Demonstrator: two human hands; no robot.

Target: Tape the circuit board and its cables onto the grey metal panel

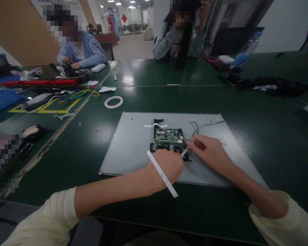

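A flat grey panel (pixel 128 147) lies on the table, bearing a black plastic bracket (pixel 157 122) with a green circuit board (pixel 166 136). Over the bracket's lower edge my left hand (pixel 166 167) is closed, most of its fingers turned out of sight. A strip of white tape (pixel 162 173) is stuck across the back of this hand. Between my two hands runs a short piece of white tape (pixel 185 150); my right hand (pixel 212 152) pinches its upper end beside the bracket. Another white tape piece (pixel 156 125) crosses the bracket's top. Grey-blue wires (pixel 195 127) lie beyond my right hand.
A roll of white tape (pixel 113 102) lies beyond the panel's left corner. Wrenches (pixel 64 116), coloured wires (pixel 79 94) and a blue bin (pixel 3 100) are at left. Two people sit across the table. Dark cloth (pixel 279 85) and a plastic bottle (pixel 247 51) are at right.
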